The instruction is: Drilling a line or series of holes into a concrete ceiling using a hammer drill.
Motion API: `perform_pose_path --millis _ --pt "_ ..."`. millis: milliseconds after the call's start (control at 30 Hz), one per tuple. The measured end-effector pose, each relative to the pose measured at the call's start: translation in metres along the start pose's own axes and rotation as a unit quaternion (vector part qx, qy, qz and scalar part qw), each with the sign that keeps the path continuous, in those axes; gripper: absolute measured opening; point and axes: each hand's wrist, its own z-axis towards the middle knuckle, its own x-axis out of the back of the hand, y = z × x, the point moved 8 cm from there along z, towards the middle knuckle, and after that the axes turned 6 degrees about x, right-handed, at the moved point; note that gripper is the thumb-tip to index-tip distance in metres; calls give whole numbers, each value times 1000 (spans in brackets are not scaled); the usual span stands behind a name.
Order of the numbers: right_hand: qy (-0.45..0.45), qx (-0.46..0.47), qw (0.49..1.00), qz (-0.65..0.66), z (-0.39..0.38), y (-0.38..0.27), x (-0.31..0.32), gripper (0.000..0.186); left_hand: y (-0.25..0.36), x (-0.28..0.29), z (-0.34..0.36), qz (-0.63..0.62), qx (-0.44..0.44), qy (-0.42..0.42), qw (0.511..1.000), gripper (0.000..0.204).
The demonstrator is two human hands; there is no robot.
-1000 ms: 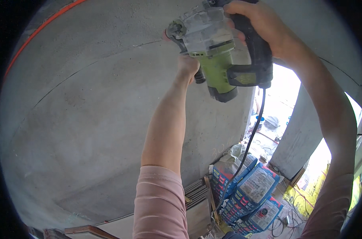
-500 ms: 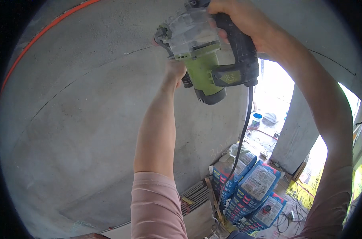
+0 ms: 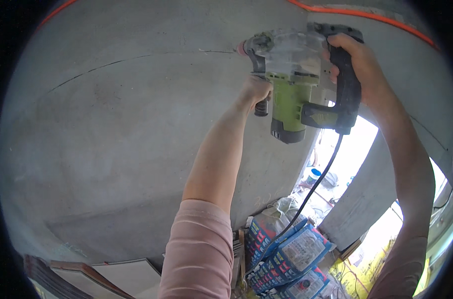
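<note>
a grey plastered wall point(image 3: 111, 149) fills most of the view, bent by the lens, its outer edges lost in black corners. at the right, a bright doorway point(image 3: 348, 159) is too washed out to read clearly. two bare arms in pink sleeves reach up, both sleeves cut off at the lower edge. below the doorway lies a stack of blue bags point(image 3: 296, 249), its bottom out of frame. pale panels point(image 3: 129, 276), also cropped, lean at lower left. in the upper middle, held up before the wall, is a dusty green and black power drill point(image 3: 288, 104); its tip points to the wall near a thin dark line, and whether it touches cannot be told. the hands are apart, each clamped on the drill: the right hand point(image 3: 363, 62) wraps the black rear grip point(image 3: 348, 87), fingertips showing past it; the left hand point(image 3: 258, 89) closes round the side handle point(image 3: 261, 108), its fingers mostly hidden. a black cord point(image 3: 322, 180) hangs from the grip, its far end lost by the bags.
</note>
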Motion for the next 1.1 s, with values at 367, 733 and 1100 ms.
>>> perform_pose_path --millis 367,733,1100 --pt "28 -8 999 -15 2 -4 6 26 -16 -9 13 -52 -23 13 998 3" --pt "25 -4 999 -21 6 -7 6 30 -32 -15 38 -17 -15 14 1000 9" --pt "14 30 998 -48 11 -6 8 32 -33 -19 46 -14 -34 28 999 11"
